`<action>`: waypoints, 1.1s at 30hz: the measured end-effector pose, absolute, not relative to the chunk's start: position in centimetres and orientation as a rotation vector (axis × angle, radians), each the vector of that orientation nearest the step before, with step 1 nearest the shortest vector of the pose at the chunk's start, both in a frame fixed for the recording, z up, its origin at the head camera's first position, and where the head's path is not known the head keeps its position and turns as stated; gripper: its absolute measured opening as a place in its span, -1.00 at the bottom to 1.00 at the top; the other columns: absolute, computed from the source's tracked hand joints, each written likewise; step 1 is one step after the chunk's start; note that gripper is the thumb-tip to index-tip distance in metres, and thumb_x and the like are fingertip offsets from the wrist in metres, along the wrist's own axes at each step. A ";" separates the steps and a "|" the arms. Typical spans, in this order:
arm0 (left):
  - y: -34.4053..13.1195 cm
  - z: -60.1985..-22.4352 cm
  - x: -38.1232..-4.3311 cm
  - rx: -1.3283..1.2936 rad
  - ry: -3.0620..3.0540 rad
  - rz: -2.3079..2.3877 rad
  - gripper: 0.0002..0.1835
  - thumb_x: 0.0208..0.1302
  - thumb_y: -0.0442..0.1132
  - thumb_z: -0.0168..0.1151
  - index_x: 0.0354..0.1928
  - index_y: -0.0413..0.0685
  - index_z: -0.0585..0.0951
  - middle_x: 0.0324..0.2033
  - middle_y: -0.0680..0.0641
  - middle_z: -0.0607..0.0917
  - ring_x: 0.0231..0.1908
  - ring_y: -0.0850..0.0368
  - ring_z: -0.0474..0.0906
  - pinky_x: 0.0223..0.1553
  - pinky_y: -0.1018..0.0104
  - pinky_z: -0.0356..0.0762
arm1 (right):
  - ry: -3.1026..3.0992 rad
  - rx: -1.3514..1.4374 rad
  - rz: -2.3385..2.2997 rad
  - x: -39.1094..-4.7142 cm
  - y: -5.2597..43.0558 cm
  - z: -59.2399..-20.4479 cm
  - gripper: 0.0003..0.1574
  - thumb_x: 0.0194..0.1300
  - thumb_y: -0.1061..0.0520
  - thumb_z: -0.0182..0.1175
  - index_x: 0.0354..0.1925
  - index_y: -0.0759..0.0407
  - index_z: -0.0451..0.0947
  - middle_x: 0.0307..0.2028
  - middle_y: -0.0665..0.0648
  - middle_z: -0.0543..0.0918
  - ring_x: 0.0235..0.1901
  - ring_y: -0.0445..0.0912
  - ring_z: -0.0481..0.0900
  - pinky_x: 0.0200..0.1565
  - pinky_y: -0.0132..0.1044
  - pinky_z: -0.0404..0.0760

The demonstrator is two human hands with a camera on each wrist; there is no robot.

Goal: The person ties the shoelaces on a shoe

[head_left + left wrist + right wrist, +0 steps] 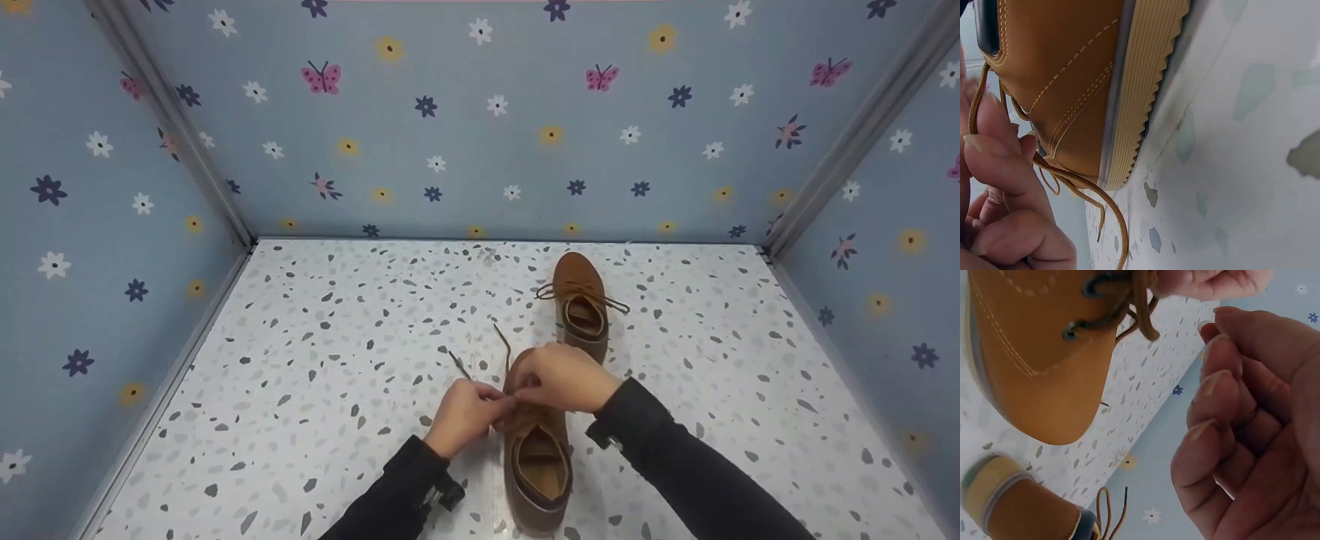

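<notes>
A tan leather lace-up shoe [538, 469] stands on the floor, toe pointing away. My left hand [466, 415] is at the left of its lacing and pinches the brown shoelace [977, 101]. Beyond the fingers, loose lace [1117, 211] hangs past the shoe's side. My right hand [564, 376] is over the front of the shoe, close to the left fingertips. In the right wrist view its fingers [1202, 444] are curled, with thumb and forefinger tips close together. No lace shows between those tips, though a thin piece could be hidden.
The matching shoe [579, 274] stands farther forward and slightly right, its lace [619, 306] tied in a bow. White speckled floor [337, 360] lies around both shoes. Blue flowered panels [480, 127] rise at the back and both sides.
</notes>
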State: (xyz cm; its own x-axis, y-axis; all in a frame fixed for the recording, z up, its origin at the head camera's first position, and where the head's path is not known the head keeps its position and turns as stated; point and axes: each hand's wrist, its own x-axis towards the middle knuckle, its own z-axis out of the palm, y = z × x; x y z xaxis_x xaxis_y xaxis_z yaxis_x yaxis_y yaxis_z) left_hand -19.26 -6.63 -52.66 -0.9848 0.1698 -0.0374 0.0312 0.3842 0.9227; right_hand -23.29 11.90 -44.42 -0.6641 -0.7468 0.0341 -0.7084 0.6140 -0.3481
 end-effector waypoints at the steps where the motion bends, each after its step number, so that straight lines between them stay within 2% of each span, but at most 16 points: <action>1: -6.6 -52.6 -19.3 0.182 2.511 1.666 -0.83 0.20 -0.13 0.38 -0.45 -0.04 0.79 -0.73 0.11 0.63 -0.80 0.29 0.40 -0.74 0.42 0.36 | 2.725 -1.218 -0.517 -22.7 12.2 -44.6 -0.91 0.19 0.04 0.42 -0.40 0.01 0.76 -0.49 -0.13 0.69 -0.50 -0.23 0.57 -0.40 -0.31 0.56; 9: -6.6 -52.3 -19.8 0.168 2.461 1.697 -0.82 0.24 -0.12 0.38 -0.44 -0.03 0.78 -0.74 0.06 0.63 -0.84 0.28 0.38 -0.78 0.43 0.36 | 2.805 -1.180 -0.518 -20.0 12.5 -46.2 -0.79 0.13 -0.12 0.45 -0.44 -0.04 0.76 -0.53 -0.17 0.68 -0.54 -0.25 0.55 -0.45 -0.32 0.53; 14: -6.8 -51.9 -20.0 0.193 2.429 1.664 -0.78 0.28 -0.07 0.35 -0.42 -0.04 0.77 -0.72 0.02 0.65 -0.83 0.26 0.40 -0.77 0.43 0.35 | 2.840 -1.168 -0.535 -19.4 12.3 -46.6 -0.81 0.12 -0.05 0.46 -0.49 -0.02 0.70 -0.61 -0.18 0.58 -0.60 -0.25 0.46 -0.52 -0.33 0.46; 17: -7.0 -51.5 -20.3 0.209 2.591 1.530 -0.74 0.27 -0.02 0.33 -0.44 -0.02 0.77 -0.72 0.08 0.64 -0.78 0.27 0.42 -0.69 0.39 0.38 | 2.846 -1.175 -0.550 -19.3 12.4 -46.7 -0.79 0.12 -0.01 0.46 -0.53 0.00 0.65 -0.66 -0.17 0.50 -0.65 -0.26 0.39 -0.57 -0.34 0.40; 19: -7.1 -51.3 -20.7 0.254 2.713 1.438 -0.76 0.28 -0.04 0.33 -0.39 -0.04 0.76 -0.67 0.10 0.64 -0.76 0.22 0.46 -0.64 0.34 0.42 | 2.847 -1.178 -0.566 -19.3 12.4 -46.8 -0.78 0.13 0.02 0.44 -0.54 0.01 0.64 -0.68 -0.18 0.47 -0.66 -0.27 0.37 -0.58 -0.36 0.38; 22: -7.1 -51.2 -21.4 0.423 2.823 1.342 -0.86 0.28 -0.19 0.32 -0.23 -0.09 0.74 -0.49 0.03 0.66 -0.54 0.10 0.57 -0.44 0.28 0.50 | 2.838 -1.162 -0.615 -19.3 12.5 -47.0 -0.80 0.14 0.06 0.43 -0.55 0.01 0.63 -0.68 -0.19 0.46 -0.66 -0.29 0.38 -0.56 -0.37 0.39; 24: -7.0 -51.2 -21.8 0.566 2.791 1.318 -0.83 0.24 -0.29 0.33 -0.13 -0.14 0.71 -0.36 -0.06 0.67 -0.38 -0.01 0.61 -0.33 0.22 0.54 | 2.828 -1.142 -0.650 -19.3 12.6 -47.0 -0.81 0.14 0.08 0.42 -0.55 0.01 0.63 -0.68 -0.20 0.47 -0.65 -0.29 0.38 -0.55 -0.38 0.40; 27: -6.9 -51.4 -22.3 0.694 2.735 1.277 -0.81 0.19 -0.38 0.33 -0.13 -0.15 0.71 -0.27 -0.08 0.69 -0.18 -0.04 0.59 -0.15 0.18 0.53 | 2.815 -1.115 -0.684 -19.2 12.6 -47.0 -0.81 0.14 0.08 0.41 -0.55 0.00 0.61 -0.67 -0.20 0.46 -0.65 -0.29 0.39 -0.54 -0.39 0.41; 30: -6.7 -51.4 -22.5 0.716 2.712 1.270 -0.86 0.20 -0.38 0.33 -0.20 -0.11 0.72 -0.29 -0.01 0.70 -0.18 0.02 0.61 -0.12 0.20 0.54 | 2.807 -1.090 -0.689 -19.1 12.7 -47.1 -0.77 0.13 0.04 0.42 -0.56 -0.03 0.57 -0.67 -0.22 0.45 -0.64 -0.30 0.38 -0.55 -0.39 0.41; 33: -6.7 -51.1 -22.7 0.670 2.700 1.304 -0.91 0.22 -0.37 0.34 -0.26 -0.05 0.73 -0.35 0.06 0.70 -0.30 0.13 0.61 -0.25 0.28 0.56 | 2.811 -1.067 -0.676 -19.0 12.8 -47.1 -0.71 0.14 -0.02 0.43 -0.58 -0.07 0.52 -0.67 -0.24 0.43 -0.63 -0.30 0.38 -0.55 -0.38 0.40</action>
State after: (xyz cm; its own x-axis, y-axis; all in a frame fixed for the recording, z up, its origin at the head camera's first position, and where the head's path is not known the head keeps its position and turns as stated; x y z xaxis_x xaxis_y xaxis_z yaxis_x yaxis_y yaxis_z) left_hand -22.67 -6.71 -51.14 -0.9026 0.4121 0.1241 0.3534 0.5452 0.7601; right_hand -19.04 12.81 -47.13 -0.7588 -0.6441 0.0968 -0.6177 0.6646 -0.4205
